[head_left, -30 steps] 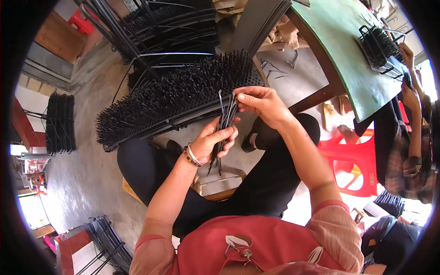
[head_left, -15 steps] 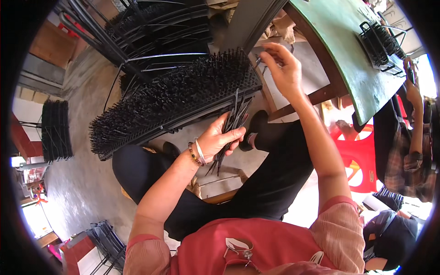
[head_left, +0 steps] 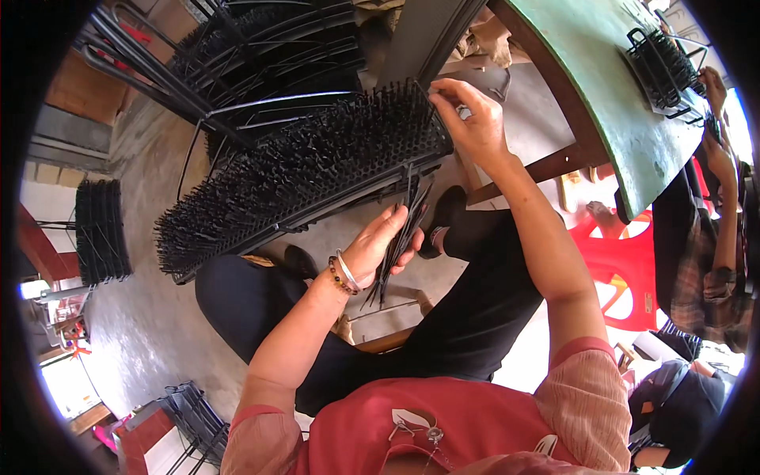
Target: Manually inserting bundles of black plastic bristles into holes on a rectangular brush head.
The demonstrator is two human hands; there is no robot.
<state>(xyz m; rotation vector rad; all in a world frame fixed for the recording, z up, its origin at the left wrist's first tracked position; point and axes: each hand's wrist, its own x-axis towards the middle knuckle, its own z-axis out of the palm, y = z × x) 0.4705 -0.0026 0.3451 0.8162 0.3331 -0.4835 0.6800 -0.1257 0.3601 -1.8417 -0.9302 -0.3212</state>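
My left hand (head_left: 378, 247) is closed around a bundle of thin black rods (head_left: 398, 237), kept low over my lap as a ready supply. My right hand (head_left: 469, 119) pinches at the upper right end of the black spiked panel (head_left: 301, 170), which leans tilted against stacked metal frames (head_left: 237, 63), its spikes facing me within reach.

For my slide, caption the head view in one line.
Seated person's right hand presses a pin at the end of a black spiked panel, left hand gripping a bundle of black pins.
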